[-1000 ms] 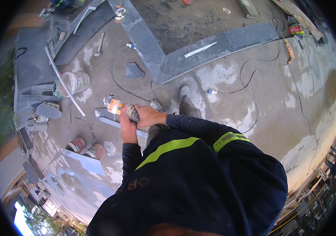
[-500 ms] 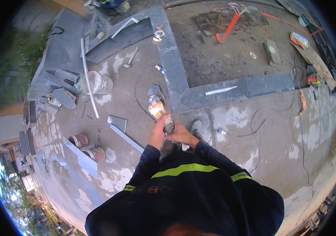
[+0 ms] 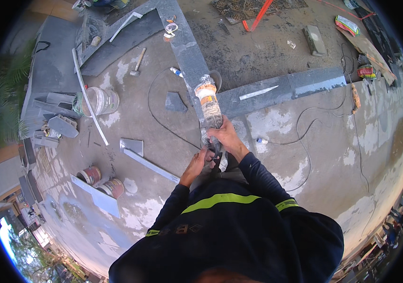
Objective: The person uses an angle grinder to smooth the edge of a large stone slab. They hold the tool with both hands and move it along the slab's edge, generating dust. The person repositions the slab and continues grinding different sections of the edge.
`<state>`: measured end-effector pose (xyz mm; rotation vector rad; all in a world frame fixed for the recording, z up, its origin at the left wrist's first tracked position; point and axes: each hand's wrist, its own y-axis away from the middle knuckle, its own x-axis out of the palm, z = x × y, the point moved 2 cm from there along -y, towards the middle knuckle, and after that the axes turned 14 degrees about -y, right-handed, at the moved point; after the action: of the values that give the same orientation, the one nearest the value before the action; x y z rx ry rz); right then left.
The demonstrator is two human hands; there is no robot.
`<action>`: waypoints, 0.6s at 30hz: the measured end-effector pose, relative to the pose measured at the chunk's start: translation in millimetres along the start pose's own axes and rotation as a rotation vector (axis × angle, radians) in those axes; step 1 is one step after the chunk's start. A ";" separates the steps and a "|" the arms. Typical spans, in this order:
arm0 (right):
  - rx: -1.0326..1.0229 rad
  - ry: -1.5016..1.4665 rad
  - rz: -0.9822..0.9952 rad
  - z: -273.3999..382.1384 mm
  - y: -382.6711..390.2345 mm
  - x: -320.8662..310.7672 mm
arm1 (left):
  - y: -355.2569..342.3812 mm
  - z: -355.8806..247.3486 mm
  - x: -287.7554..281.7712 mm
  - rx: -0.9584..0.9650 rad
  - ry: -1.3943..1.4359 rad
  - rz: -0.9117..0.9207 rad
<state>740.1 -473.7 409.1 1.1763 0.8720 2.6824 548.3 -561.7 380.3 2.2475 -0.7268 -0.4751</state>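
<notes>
A worn angle grinder [image 3: 207, 101], wrapped in white and orange, points away from me over the corner of the dark stone slab border [image 3: 189, 52]. Its round disc [image 3: 216, 80] shows at the far end. My right hand [image 3: 227, 137] is wrapped round the rear of its body. Closer to me, my left hand [image 3: 196, 166] has its fingers closed at the tail end, where a dark cord [image 3: 175, 128] runs; the fingers seem to pinch that cord, partly hidden. A cut piece of grey slab [image 3: 175, 102] lies on the concrete left of the grinder.
To the left are a hammer [image 3: 138, 62], a white bucket [image 3: 103, 100], a long straight bar [image 3: 88, 96] and two small buckets [image 3: 110, 188]. A metal square [image 3: 149, 162] lies nearer. Blue-white plugs [image 3: 261, 140] and loose cable [image 3: 305, 162] are on the floor, right.
My hands have swapped places on the grinder: the right now grips its body and the left has slid back to the tail. The grinder has turned slightly right, uncovering the slab piece.
</notes>
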 end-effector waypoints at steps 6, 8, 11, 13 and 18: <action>-0.145 -0.171 -0.153 26.0 -25.6 -48.9 | -30.9 25.7 -101.1 0.243 -0.753 -0.270; -0.176 -0.166 -0.200 40.0 -38.6 -75.2 | -43.2 22.0 -130.3 0.420 -0.960 -0.329; -0.194 -0.110 -0.283 60.1 -64.2 -122.7 | -70.4 4.6 -148.5 0.336 -1.068 -0.272; -0.172 0.002 -0.345 74.4 -85.5 -162.6 | -91.9 -11.4 -141.1 0.106 -0.967 -0.268; -0.136 0.123 -0.296 95.5 -134.3 -264.0 | -176.1 -54.9 -90.6 0.113 -1.077 -0.350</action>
<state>972.5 -394.8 217.6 0.7913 0.7937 2.5440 570.1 -373.7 300.2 2.1102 -0.8526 -1.9233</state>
